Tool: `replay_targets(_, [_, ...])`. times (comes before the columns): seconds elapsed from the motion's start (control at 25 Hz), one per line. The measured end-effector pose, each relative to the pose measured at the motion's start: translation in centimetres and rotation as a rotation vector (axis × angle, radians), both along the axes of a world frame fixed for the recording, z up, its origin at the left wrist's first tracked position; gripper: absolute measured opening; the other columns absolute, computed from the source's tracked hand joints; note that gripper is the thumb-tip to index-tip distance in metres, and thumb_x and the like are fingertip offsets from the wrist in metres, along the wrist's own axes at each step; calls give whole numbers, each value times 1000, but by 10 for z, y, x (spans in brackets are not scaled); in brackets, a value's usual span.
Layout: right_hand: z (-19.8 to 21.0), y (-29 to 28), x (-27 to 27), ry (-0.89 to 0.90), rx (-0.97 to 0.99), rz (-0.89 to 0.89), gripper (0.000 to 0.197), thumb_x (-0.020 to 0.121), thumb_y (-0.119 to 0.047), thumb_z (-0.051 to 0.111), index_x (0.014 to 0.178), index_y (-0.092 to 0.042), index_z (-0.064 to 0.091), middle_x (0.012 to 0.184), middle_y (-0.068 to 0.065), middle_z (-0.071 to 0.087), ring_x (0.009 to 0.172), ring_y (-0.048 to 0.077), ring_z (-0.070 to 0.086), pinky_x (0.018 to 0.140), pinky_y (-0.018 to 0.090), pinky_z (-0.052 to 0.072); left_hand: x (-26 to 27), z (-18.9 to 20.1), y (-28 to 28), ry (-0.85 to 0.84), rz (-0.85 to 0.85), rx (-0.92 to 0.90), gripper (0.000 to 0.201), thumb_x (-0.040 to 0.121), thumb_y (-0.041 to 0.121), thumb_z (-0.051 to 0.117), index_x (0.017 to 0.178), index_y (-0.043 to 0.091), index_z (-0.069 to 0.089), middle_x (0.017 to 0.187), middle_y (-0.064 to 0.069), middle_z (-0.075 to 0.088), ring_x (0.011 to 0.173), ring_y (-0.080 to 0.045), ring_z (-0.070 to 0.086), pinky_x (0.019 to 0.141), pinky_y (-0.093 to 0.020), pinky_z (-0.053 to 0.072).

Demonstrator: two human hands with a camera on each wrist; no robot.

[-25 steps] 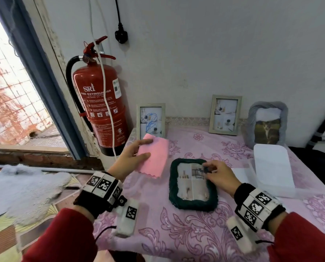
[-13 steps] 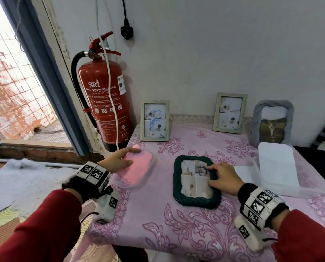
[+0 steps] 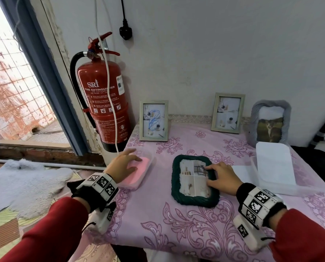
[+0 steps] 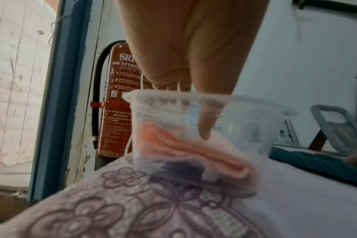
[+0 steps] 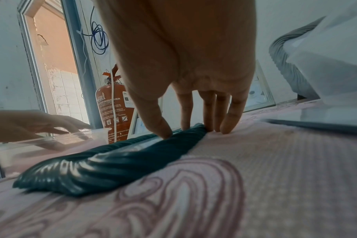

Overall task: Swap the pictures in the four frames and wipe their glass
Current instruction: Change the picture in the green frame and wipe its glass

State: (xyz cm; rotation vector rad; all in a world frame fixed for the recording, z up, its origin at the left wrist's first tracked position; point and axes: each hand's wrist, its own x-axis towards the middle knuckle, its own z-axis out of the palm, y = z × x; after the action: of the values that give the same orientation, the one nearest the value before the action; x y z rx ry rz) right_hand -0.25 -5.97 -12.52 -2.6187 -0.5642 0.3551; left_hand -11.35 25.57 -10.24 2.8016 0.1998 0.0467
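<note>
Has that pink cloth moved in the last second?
Yes. The pink cloth went from held up near the green frame down and away from it, into the clear tub under the left hand.

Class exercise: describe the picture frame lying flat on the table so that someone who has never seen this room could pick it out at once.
Start at the red fire extinguisher by the doorway, then move right onto the pink floral tablecloth. In its middle lies the dark green frame, face up, under the right hand. The other three frames stand upright at the wall; only this one lies flat and has a ribbed dark green border.

Red sleeves [image 3: 44, 233], black wristbands w/ white b&w-marker blocks [image 3: 101, 183].
</note>
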Motion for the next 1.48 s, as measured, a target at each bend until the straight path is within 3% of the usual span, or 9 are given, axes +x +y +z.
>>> replay_targets(0.16, [1, 1, -1, -1, -9, 0, 54, 81, -24, 63, 133, -22, 48, 123, 11, 45, 122, 28, 38, 104, 31, 34, -4, -7, -8, 203, -9, -47, 54, 96, 29, 48, 146, 24, 29, 156, -2, 22, 138, -23, 33, 114, -29, 21])
replay_targets(0.32, [1, 1, -1, -5, -17, 2, 54, 81, -25, 63, 133, -22, 48, 123, 11, 45, 122, 27, 38, 104, 32, 35, -4, -10, -15, 214, 50, -32, 57, 96, 29, 46, 148, 23, 22, 158, -4, 14, 141, -25, 29, 115, -29, 19])
replay_targets(0.48, [1, 1, 0, -5, -16, 6, 53, 81, -26, 63, 132, -23, 48, 124, 10, 45, 122, 27, 38, 104, 32, 35, -3, -13, -18, 177, 92, -104, 54, 96, 31, 47, 146, 21, 29, 155, -5, 24, 137, -23, 35, 113, -28, 23])
replay_targets(0.68, [-2, 0, 1, -3, -23, 11, 53, 81, -26, 64, 132, -23, 48, 125, 10, 44, 123, 28, 37, 104, 32, 34, -1, 2, -26, -159, 169, -234, 40, 93, 21, 52, 132, 16, 49, 137, -3, 52, 125, -18, 48, 108, -31, 35])
replay_targets(1.0, [-3, 1, 2, 20, -24, -6, 51, 82, -23, 64, 131, -22, 49, 126, 11, 43, 121, 31, 38, 103, 30, 28, 23, 28, -84, -288, 57, -460, 35, 90, 12, 57, 125, 13, 55, 124, -5, 58, 110, -17, 55, 93, -23, 41])
replay_targets(1.08, [0, 1, 0, 43, 3, -19, 52, 82, -21, 65, 131, -21, 49, 127, 12, 41, 122, 31, 39, 106, 31, 30, 29, 24, -96, -241, 73, -543, 35, 89, 11, 58, 124, 10, 54, 121, -10, 59, 103, -19, 57, 90, -25, 44])
replay_targets(1.24, [5, 1, -4, 69, 76, -48, 62, 78, -14, 67, 135, -18, 42, 128, 16, 39, 120, 30, 43, 107, 32, 36, 37, 4, -114, 91, 151, -685, 46, 89, 14, 59, 131, 11, 41, 106, -11, 56, 91, -23, 56, 71, -36, 54])
replay_targets(1.36, [6, 2, -3, 67, 110, -77, 67, 75, -12, 70, 135, -11, 41, 130, 17, 43, 119, 29, 46, 104, 35, 40, 40, -11, -120, 160, 215, -697, 57, 85, 13, 64, 134, 6, 37, 114, -19, 59, 103, -31, 60, 87, -47, 54])
replay_targets(1.48, [5, 0, -2, 72, 206, -122, 64, 72, -8, 72, 131, -7, 46, 116, 13, 56, 102, 19, 53, 83, 20, 42, 43, -15, -120, 167, 296, -761, 73, 79, 16, 73, 138, 2, 32, 122, -21, 57, 112, -33, 58, 96, -46, 49])
